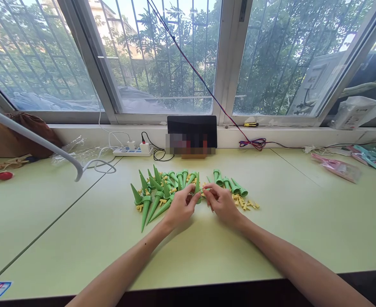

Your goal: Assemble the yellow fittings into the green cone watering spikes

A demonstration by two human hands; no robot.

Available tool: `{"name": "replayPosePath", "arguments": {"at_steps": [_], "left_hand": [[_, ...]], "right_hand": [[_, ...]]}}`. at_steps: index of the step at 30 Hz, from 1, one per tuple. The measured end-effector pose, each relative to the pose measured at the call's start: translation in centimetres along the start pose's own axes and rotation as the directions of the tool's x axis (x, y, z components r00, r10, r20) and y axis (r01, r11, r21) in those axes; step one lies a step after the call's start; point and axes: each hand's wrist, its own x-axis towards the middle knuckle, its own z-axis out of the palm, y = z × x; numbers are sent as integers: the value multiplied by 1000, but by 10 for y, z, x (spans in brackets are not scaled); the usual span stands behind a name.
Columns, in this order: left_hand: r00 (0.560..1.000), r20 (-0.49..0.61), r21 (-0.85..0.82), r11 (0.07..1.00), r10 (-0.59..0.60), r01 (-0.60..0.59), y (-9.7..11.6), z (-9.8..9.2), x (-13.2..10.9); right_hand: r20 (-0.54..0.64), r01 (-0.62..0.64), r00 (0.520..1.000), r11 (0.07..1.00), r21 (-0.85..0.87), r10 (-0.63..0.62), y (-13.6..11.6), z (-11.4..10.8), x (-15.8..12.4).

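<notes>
A pile of green cone-shaped plastic spikes (156, 192) lies on the pale green table (207, 247), mixed with several small yellow pieces (244, 204). My left hand (180, 209) pinches one upright green spike (197, 187) at the front of the pile. My right hand (221, 202) is beside it, fingers curled and pinched close to the same spike; whether it holds a small piece I cannot make out. More short green spikes (231, 183) lie just behind my right hand.
A dark screen (192, 132) leans on the window sill behind the pile. A white power strip (132, 150) with cables lies to its left, a white lamp arm (31, 138) crosses at left. Plastic bags (336, 167) lie at far right.
</notes>
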Motion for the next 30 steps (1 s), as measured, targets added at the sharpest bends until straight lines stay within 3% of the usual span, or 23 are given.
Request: {"name": "replayPosePath", "arguments": {"at_steps": [15, 30], "left_hand": [[999, -33, -79, 997, -18, 15, -5, -3, 3], [1000, -30, -32, 999, -4, 3, -9, -3, 3]], "right_hand": [[-35, 8, 999, 998, -57, -10, 2, 0, 3], [43, 56, 998, 985, -165, -50, 6, -1, 4]]}}
